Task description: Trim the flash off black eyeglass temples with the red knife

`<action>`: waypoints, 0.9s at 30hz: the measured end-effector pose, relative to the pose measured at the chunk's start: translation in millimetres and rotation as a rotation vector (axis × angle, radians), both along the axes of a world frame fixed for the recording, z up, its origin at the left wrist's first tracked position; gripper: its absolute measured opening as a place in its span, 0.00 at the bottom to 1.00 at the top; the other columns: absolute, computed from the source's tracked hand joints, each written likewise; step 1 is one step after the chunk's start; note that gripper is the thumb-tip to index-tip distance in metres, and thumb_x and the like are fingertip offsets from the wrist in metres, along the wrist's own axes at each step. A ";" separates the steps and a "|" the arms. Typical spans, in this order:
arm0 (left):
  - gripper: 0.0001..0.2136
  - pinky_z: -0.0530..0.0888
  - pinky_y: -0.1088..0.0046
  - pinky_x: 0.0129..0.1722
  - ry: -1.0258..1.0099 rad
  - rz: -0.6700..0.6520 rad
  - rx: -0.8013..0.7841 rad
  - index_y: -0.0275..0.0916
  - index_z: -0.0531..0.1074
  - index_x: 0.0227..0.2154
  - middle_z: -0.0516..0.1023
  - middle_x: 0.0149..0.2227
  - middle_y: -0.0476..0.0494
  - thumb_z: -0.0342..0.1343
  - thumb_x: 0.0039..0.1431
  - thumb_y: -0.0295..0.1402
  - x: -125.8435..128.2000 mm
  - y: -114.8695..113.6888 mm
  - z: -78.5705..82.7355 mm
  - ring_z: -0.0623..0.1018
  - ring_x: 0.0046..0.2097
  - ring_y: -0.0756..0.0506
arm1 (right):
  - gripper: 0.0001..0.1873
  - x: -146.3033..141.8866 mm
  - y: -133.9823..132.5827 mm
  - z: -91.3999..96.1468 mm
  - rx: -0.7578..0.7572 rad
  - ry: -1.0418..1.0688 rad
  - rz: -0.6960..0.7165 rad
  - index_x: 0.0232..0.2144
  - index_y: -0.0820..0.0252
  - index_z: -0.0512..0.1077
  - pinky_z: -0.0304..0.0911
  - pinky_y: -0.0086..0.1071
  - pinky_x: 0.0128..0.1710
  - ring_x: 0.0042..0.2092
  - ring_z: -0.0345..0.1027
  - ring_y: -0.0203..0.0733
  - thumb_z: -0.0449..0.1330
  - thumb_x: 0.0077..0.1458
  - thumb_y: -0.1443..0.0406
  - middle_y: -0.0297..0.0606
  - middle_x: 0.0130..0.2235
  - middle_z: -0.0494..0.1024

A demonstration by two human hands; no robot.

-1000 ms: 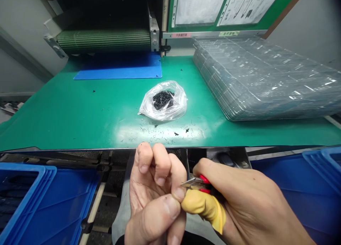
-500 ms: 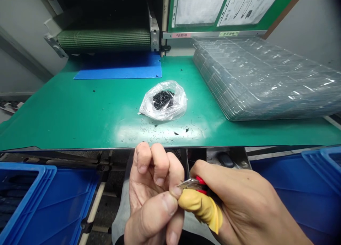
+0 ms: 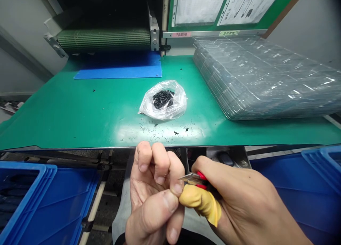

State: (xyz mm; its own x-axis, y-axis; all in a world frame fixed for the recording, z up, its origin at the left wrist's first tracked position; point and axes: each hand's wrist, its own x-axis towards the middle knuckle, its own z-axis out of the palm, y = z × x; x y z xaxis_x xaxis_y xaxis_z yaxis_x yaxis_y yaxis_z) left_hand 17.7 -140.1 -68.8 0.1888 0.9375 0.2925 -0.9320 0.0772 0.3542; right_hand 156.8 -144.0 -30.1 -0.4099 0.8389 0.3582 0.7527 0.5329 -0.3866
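Observation:
My left hand [image 3: 153, 206] is in front of the table edge, palm towards me. Its thumb and forefinger are pinched together on something too small to make out, while the other fingers curl loosely. Close against it on the right, my right hand [image 3: 245, 199] holds small red-handled nippers [image 3: 190, 177]. Their metal jaws are parted and point left at the left fingertips. A yellow finger cover [image 3: 201, 202] wraps my right thumb, and its tip touches the left fingertips. Beyond the hands, a clear plastic bag [image 3: 177, 110] stands open with small black pieces [image 3: 163, 98] inside.
Black scraps [image 3: 176, 132] lie scattered on the green table [image 3: 80, 113]. Stacked clear trays [image 3: 261, 85] stand at right, a conveyor roller [image 3: 103, 39] and blue sheet [image 3: 119, 67] at back left. Blue crates [image 3: 61, 206] flank my lap below the table.
The nippers' jaws have spread wider and shifted slightly upward by the left fingertips. My left hand has barely moved.

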 end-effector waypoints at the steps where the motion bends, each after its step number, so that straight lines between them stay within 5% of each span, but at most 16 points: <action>1: 0.11 0.73 0.97 0.24 0.008 0.013 0.002 0.41 0.57 0.37 0.68 0.36 0.53 0.52 0.59 0.20 0.0 -0.1 0.2 0.61 0.21 0.60 | 0.13 -0.3 -0.2 0.5 0.003 0.005 0.005 0.23 0.57 0.59 0.49 0.26 0.18 0.19 0.60 0.30 0.48 0.61 0.70 0.28 0.20 0.65; 20: 0.11 0.70 0.98 0.23 -0.015 0.049 -0.019 0.41 0.56 0.35 0.67 0.35 0.54 0.52 0.59 0.21 7.2 -0.1 2.8 0.54 0.17 0.62 | 0.11 0.6 -2.7 2.0 -0.041 0.011 -0.002 0.25 0.57 0.58 0.49 0.26 0.19 0.19 0.57 0.30 0.50 0.60 0.71 0.28 0.21 0.65; 27: 0.10 0.50 0.96 0.09 -0.052 0.047 -0.034 0.41 0.55 0.35 0.64 0.34 0.53 0.50 0.59 0.21 8.1 -2.1 3.6 0.53 0.16 0.64 | 0.13 -0.8 -4.1 2.9 -0.051 0.033 0.017 0.23 0.57 0.57 0.48 0.26 0.18 0.17 0.56 0.30 0.52 0.59 0.70 0.27 0.19 0.62</action>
State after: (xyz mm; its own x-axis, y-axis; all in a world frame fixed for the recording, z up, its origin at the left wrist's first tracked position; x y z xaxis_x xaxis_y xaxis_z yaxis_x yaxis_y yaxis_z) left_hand 25.8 -142.2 -65.2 0.1292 0.9545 0.2688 -0.9520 0.0435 0.3029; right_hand 156.0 -148.1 -27.3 -0.4132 0.8493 0.3285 0.7300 0.5246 -0.4381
